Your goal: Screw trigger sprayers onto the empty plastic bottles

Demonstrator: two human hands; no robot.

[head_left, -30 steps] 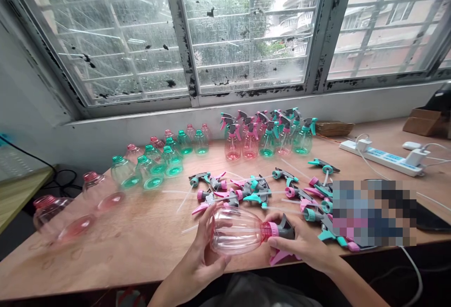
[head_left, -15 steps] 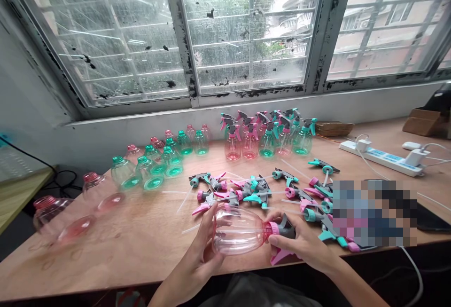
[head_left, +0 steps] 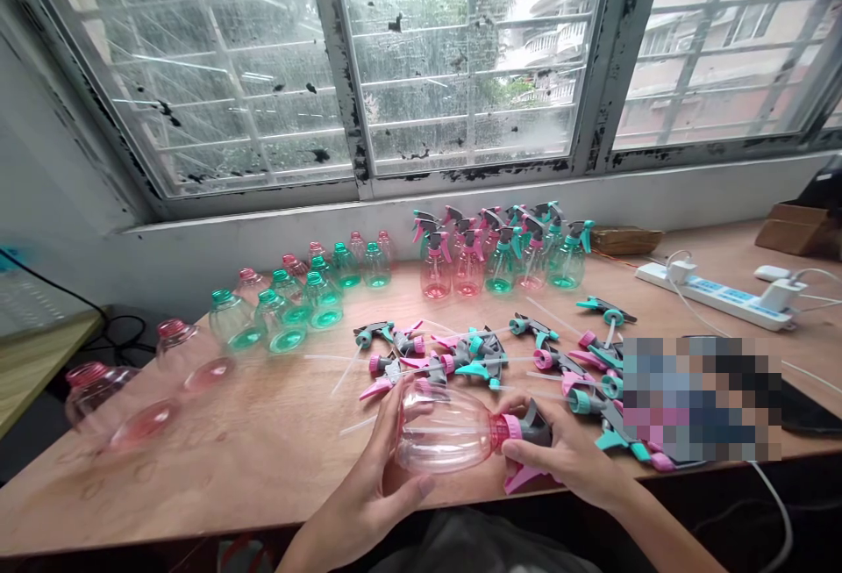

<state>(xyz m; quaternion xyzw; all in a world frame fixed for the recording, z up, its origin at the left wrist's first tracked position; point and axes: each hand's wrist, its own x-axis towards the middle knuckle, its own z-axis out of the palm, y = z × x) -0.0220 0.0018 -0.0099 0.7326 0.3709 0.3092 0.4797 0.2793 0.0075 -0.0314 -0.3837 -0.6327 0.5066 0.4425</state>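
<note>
My left hand (head_left: 374, 490) is wrapped round the base of a clear pink spray bottle (head_left: 444, 428) that lies on its side just above the table's front edge. My right hand (head_left: 569, 454) grips the grey and pink trigger head (head_left: 526, 441) sitting on the bottle's pink collar. A thin dip tube shows inside the bottle. Loose pink, teal and grey trigger heads (head_left: 460, 354) lie in a heap just beyond my hands.
Finished spray bottles (head_left: 500, 253) stand in a group by the window wall. Open pink and teal bottles (head_left: 289, 310) stand at the left on the wooden table (head_left: 263, 441). A white power strip (head_left: 717, 297) and cardboard boxes (head_left: 789, 226) are at the right.
The bottle has shifted slightly in my hands and my left thumb has moved along its base. Nothing else on the table has moved.
</note>
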